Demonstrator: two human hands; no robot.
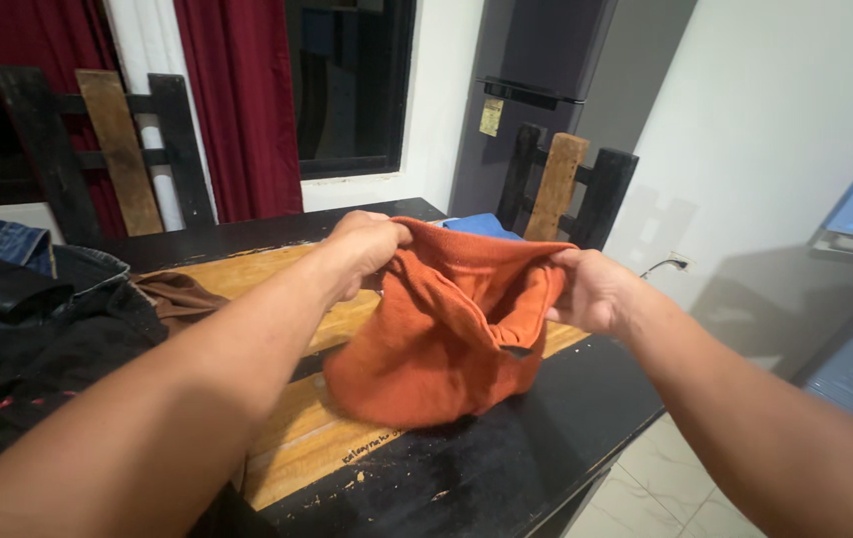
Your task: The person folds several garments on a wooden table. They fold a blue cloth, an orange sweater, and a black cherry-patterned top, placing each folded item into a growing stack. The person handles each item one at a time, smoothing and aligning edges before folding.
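Observation:
An orange knitted garment [426, 349] hangs bunched over a wooden table [486, 468] with a black border, its lower part resting on the tabletop. My left hand [366, 249] grips the garment's upper left edge. My right hand [591, 291] grips its upper right edge, holding the opening apart. Both forearms reach in from the bottom of the head view.
A pile of dark clothes and jeans [28, 329] lies on the table's left, with a brown cloth [179, 297] beside it. A blue cloth [484, 225] peeks out behind the orange one. Two dark chairs [571, 189] stand at the table, with a grey fridge [536, 90], red curtains [237, 110] and a tiled floor [645, 488] around it.

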